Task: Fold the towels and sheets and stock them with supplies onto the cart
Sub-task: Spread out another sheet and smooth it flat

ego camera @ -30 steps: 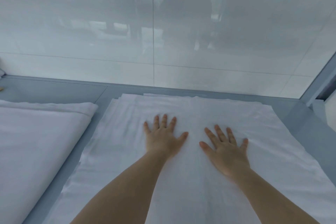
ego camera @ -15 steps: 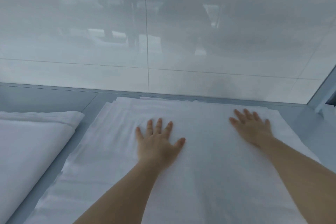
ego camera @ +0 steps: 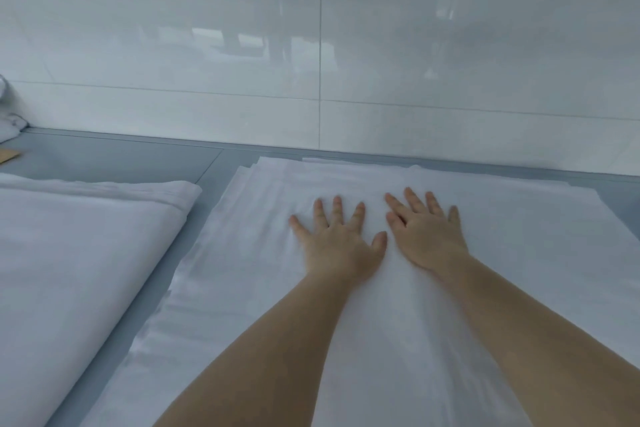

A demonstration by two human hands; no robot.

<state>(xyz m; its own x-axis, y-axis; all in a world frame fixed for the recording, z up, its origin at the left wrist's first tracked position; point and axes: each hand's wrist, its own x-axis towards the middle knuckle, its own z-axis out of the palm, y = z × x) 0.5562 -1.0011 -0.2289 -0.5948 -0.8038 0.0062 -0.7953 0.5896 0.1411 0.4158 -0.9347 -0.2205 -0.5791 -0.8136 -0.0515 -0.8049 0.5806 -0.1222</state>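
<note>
A white sheet (ego camera: 519, 253), folded into a wide flat rectangle, lies on the grey table in front of me. My left hand (ego camera: 337, 239) rests flat on its middle, palm down, fingers straight and spread. My right hand (ego camera: 426, 232) lies flat right beside it, also palm down with straight fingers, its thumb close to the left thumb. Neither hand holds any cloth. The cart is not in view.
A second folded white sheet (ego camera: 79, 253) lies to the left, with a strip of bare grey table (ego camera: 194, 218) between the two. A glossy tiled wall (ego camera: 311, 62) rises just behind the table. Some white cloth (ego camera: 8, 121) and a brown scrap (ego camera: 8, 154) sit at the far left.
My right hand swept out to the sheet's right side and has come back to the middle beside my left hand. The left hand stayed flat in the middle.
</note>
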